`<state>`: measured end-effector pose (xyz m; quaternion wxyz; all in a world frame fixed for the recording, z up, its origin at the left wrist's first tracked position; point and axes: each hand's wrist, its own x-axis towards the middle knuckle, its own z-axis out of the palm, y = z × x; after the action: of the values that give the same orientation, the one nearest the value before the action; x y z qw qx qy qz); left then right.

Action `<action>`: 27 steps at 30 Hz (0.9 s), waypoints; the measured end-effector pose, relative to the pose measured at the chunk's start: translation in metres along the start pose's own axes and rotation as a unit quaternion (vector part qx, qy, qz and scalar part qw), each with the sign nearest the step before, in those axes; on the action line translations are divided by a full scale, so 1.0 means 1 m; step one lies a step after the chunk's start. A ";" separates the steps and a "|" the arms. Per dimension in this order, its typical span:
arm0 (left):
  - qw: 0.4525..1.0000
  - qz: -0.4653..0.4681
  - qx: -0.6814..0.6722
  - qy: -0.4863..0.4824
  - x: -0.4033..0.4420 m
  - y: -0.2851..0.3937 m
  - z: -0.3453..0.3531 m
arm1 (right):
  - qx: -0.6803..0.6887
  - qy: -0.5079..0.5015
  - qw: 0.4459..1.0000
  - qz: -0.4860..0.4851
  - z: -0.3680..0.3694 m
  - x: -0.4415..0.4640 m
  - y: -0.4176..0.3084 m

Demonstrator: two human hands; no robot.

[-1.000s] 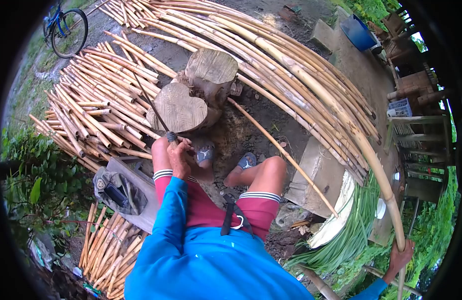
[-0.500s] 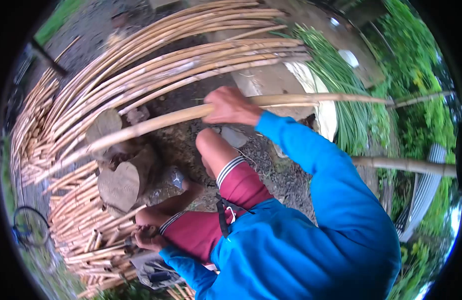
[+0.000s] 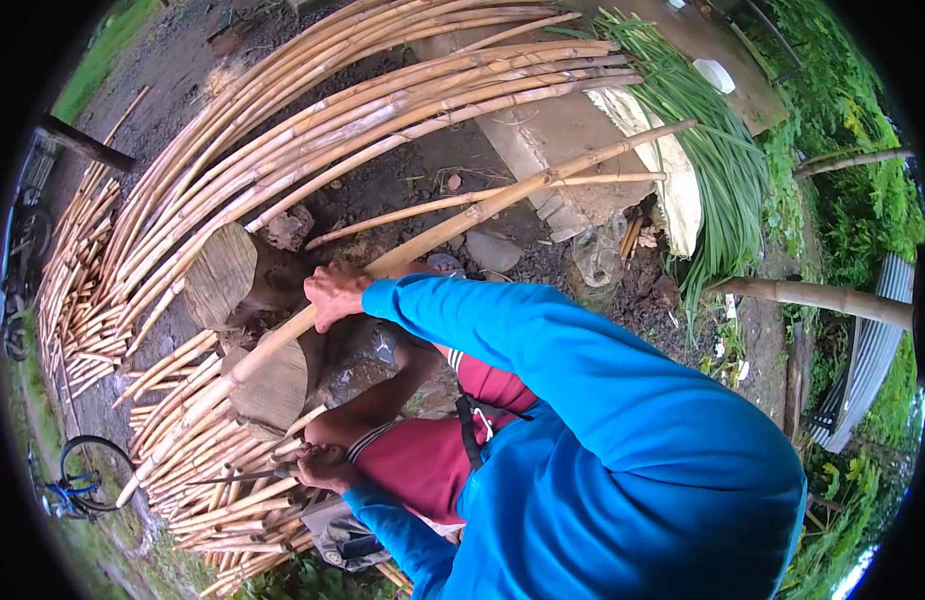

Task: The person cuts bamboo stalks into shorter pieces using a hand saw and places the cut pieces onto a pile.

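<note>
While the right hand (image 3: 338, 295) is clamped around one long bamboo pole (image 3: 463, 223), the left hand (image 3: 326, 468) is closed on the handle of one thin-bladed tool (image 3: 233, 478), so the two hands are well apart. The held pole slants across the top of the near log block (image 3: 278, 398); whether it touches the wood cannot be told. The right hand is just beyond that block, and the left hand is near it on the person's side, the blade pointing away to the left.

Two log blocks can be counted, the far log block (image 3: 223, 275) standing beside the near one. One thinner pole (image 3: 413, 210) lies to the right of the near log block, passing behind the held pole. Long poles (image 3: 383, 105), too many to count surely, lie in a broad spread beyond it, and dozens of cut lengths (image 3: 208, 447) are heaped to its left. One bicycle (image 3: 78, 490) is farther left.

Dark, stony soil (image 3: 433, 160) surrounds the near log block. Well to its right are one concrete slab (image 3: 558, 135), one white sack (image 3: 675, 180), a heap of long green leaves (image 3: 723, 175) and one corrugated sheet (image 3: 868, 350) among greenery.
</note>
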<state>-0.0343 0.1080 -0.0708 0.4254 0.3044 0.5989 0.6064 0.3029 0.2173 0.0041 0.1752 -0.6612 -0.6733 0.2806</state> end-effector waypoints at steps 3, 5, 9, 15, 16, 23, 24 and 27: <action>0.997 -0.055 -0.018 0.047 -0.013 0.021 0.019 | 0.007 -0.021 1.000 -0.002 0.003 0.019 -0.003; 0.998 -0.044 -0.026 0.040 0.000 0.004 0.002 | 0.004 -0.032 0.999 0.015 0.005 0.028 -0.005; 0.988 -0.109 -0.088 0.062 0.004 0.006 0.001 | 0.003 -0.051 0.997 0.053 0.010 0.044 -0.002; 0.987 -0.090 -0.126 0.043 -0.008 0.031 0.027 | -0.014 -0.096 0.992 0.082 0.015 0.077 0.001; 0.987 -0.084 -0.129 0.042 -0.007 0.028 0.024 | -0.018 -0.073 0.995 0.066 0.017 0.079 0.005; 0.982 -0.114 -0.136 0.061 0.009 0.009 0.005 | -0.006 0.007 0.998 0.060 0.020 0.075 0.056; 0.984 -0.116 -0.127 0.050 0.007 0.015 0.008 | 0.028 0.004 0.999 0.033 0.015 0.065 0.063; 0.988 -0.092 -0.097 0.081 0.008 0.012 0.007 | 0.068 0.060 0.993 -0.072 0.018 0.034 0.113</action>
<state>-0.0335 0.1196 -0.0597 0.4570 0.1549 0.5957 0.6421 0.3796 0.2448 -0.0834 0.2797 -0.6134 -0.6864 0.2726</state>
